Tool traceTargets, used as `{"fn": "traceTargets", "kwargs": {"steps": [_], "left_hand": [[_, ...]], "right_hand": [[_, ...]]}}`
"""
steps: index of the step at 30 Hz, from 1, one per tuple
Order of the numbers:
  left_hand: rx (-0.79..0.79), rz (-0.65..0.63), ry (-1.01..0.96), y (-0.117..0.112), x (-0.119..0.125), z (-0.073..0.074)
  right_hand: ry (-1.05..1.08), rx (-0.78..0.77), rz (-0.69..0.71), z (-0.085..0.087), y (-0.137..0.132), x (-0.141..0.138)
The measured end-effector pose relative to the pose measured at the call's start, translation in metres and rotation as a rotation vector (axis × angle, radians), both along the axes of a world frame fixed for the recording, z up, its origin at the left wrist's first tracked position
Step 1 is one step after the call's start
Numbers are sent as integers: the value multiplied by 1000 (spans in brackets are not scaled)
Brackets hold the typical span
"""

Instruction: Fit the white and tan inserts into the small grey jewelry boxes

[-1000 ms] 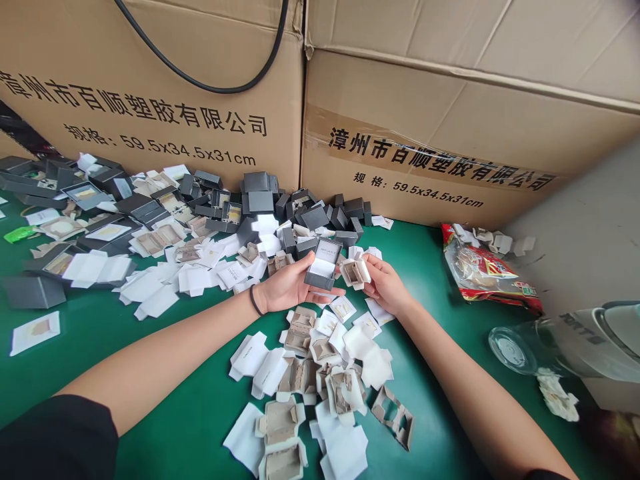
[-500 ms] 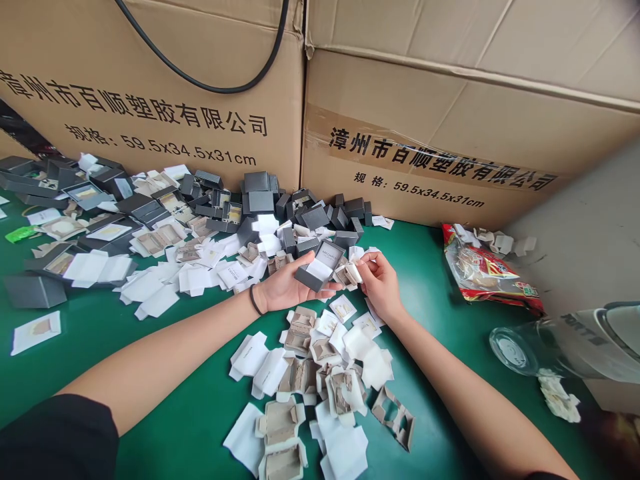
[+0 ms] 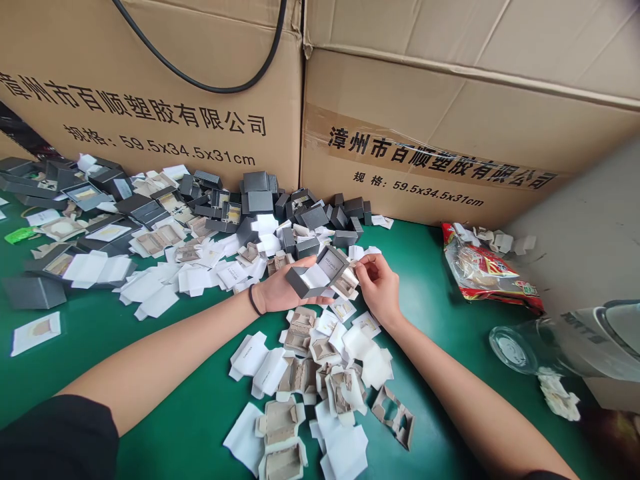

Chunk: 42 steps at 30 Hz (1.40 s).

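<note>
My left hand (image 3: 280, 288) grips a small dark grey jewellery box (image 3: 311, 283) from beneath. Its hinged lid is raised, with printed lettering on the pale lining, and a white piece lies inside the base. Close to the box's right side, my right hand (image 3: 379, 283) is closed in a pinch at the edge of a folded cardboard insert (image 3: 347, 284), white outside and grey-brown inside. The fingertips partly hide the contact. Below both hands lies a loose pile of similar unfolded inserts (image 3: 296, 377) and small printed cards (image 3: 367, 325).
Many dark grey boxes (image 3: 260, 202) and white inserts (image 3: 145, 285) are heaped along the back left of the green table (image 3: 425, 400). Large cardboard cartons (image 3: 400, 100) stand behind. On the right are a red food packet (image 3: 490, 270), a clear cup (image 3: 520, 347) and crumpled tissue (image 3: 559, 398).
The box in my left hand has shifted slightly left and turned, so its lid now leans to the right. My right hand has barely moved and stays pinched beside it.
</note>
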<state>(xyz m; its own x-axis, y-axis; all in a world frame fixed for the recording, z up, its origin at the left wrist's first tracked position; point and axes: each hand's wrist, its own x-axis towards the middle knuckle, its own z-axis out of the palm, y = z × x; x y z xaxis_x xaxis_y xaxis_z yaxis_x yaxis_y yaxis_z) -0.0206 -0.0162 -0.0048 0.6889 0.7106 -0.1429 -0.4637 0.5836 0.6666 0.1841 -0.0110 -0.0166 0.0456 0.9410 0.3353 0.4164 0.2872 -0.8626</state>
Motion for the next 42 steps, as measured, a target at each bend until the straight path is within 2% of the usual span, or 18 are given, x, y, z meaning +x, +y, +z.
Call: {"fn": "traceTargets", "kwargs": {"steps": [2,6,10,13,15,17,24,33,37,42], "left_hand": [[-85,-87,-11,0,-1,-1],[-156,-102,-83,2,-2,-2],[-177,-47,-69,3,-1,-3],[-166,-5,-102,3,0,-2],[-167,-2,-117,3,1,0],[-173,2,-117,3,1,0],[-173,-27,-126,3,0,-2],[-182,-67,-149,3,2,1],[-205,-25,-170,3,3,2],[-208,25,-182,2,4,4]], "right_hand": [[-14,12,-16,0,-1,0],[-106,62,-8,0,-1,1],[-253,382,-63,2,-4,2],[-357,542,40,2,-6,2],[-410,529,130,1,-7,0],[-421,485,161,0,-6,0],[-410,398,149,-1,-5,1],[-378,430,220,0,-5,0],[-350,425,243,2,-6,-1],[-265,309,260,5,-7,-2]]}}
